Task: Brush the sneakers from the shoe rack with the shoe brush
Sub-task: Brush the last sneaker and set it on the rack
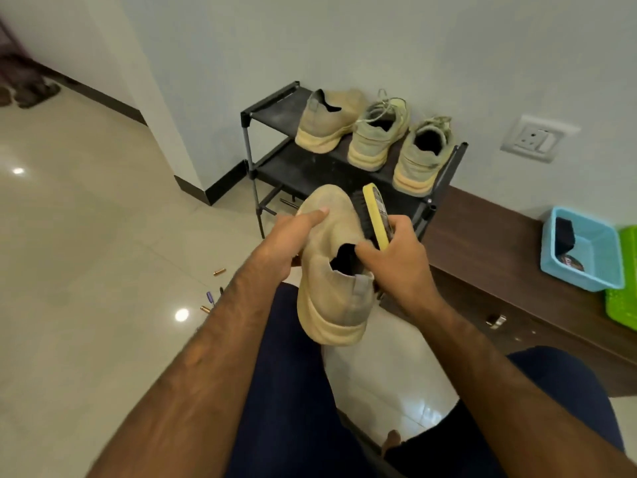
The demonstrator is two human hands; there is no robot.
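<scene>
— Where's the sneaker?
— Off the rack, up over the person's lap. The toe points away, toward the rack. Heel and sole are nearest the camera.
— Who's got it?
— The left hand. It grasps the sneaker from the left, thumb laid flat along the top of the toe. The other fingers go underneath, out of sight.
— And the brush?
— In the right hand, fingers wrapped round its near end. The yellow back faces right. The dark bristles sit against the sneaker's right side, just ahead of the opening.
— What's on the rack?
— Three on the top shelf, heels toward us. A tan shoe sits at the left, the same colour as the held one. Right of it is a green pair with laces, side by side.
— Around it?
— The rack stands against a pale wall on a glossy tiled floor. Right of it runs a low brown cabinet. On that sits a blue basket with something dark and a round tin inside. A green basket is just beside it at the frame's edge. A socket sits on the wall above.
— Anything on the floor?
— A few small bits left of the person's leg, too small to name.
</scene>
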